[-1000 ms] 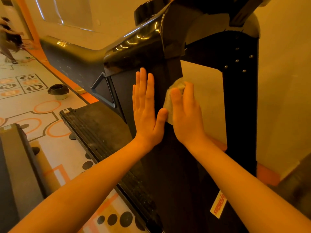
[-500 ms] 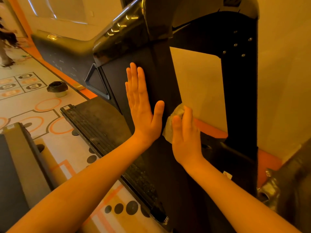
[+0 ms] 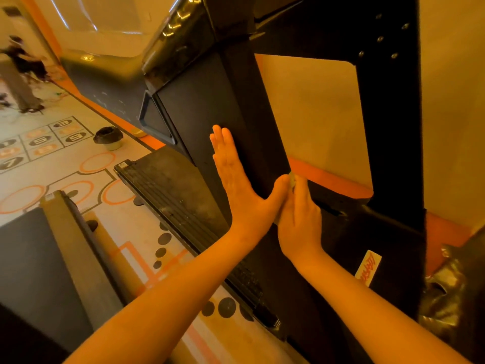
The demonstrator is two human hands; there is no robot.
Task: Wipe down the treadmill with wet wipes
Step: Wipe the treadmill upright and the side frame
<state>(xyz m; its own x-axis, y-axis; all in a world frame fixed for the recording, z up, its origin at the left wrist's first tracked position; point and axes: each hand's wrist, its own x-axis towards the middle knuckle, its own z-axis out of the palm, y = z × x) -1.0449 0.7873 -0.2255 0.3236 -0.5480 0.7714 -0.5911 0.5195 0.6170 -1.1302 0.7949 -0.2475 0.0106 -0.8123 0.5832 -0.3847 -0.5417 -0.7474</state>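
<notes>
The left hand lies flat and wide on the treadmill post. Touching it, the right hand presses the wet wipe flat on the post. I think the dusty belt below is left to wipe.

Both bare forearms reach up and forward side by side, the left hand flat with straight fingers pointing up and its thumb splayed out to touch the right hand, which shows its back (fingers close together, their tips hard to make out).
</notes>
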